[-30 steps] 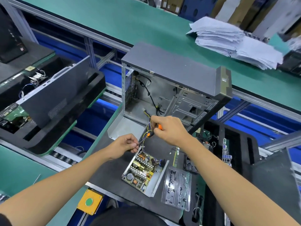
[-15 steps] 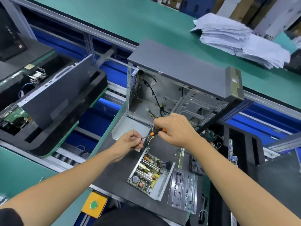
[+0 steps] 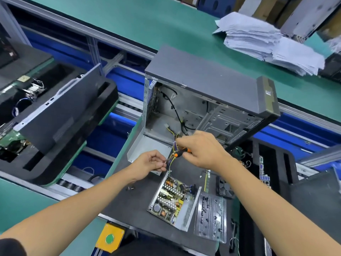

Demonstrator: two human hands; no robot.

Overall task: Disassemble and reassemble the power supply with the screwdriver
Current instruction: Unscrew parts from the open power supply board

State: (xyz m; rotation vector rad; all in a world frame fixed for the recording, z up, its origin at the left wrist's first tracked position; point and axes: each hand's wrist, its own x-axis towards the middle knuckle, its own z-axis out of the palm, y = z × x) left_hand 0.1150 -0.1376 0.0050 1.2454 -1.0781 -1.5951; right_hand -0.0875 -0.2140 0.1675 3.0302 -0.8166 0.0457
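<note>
One power supply (image 3: 172, 200) lies open on the dark mat of the table (image 3: 118, 204), its lid off and its circuit board, coils and capacitors bare to the camera, so the disassembly half of the job looks largely done, judging by how things lie. Its bent metal cover (image 3: 147, 146) sits on the mat just beyond the supply, against the foot of the empty computer case (image 3: 203, 93), and two small dark bits that may be loose screws (image 3: 130, 187) lie on the mat to the left of the supply, though they are too small to be sure. From the supply's far end a bundle of coloured wires (image 3: 174, 145) runs up toward the case. The left hand (image 3: 149, 164) is curled, its fingers pinching something small at the wire bundle just above the supply; what exactly is pinched, a screw, the driver tip or a wire, cannot be told. The right hand (image 3: 201, 149) is closed round the orange-and-black screwdriver (image 3: 180, 152), whose shaft points down and left toward the left hand. A clear plastic tray (image 3: 210, 218) lies touching the supply's right side. What seems left is the reassembly: the cover has yet to go back over the board and its screws be driven home, and the case beyond the supply is empty.
</note>
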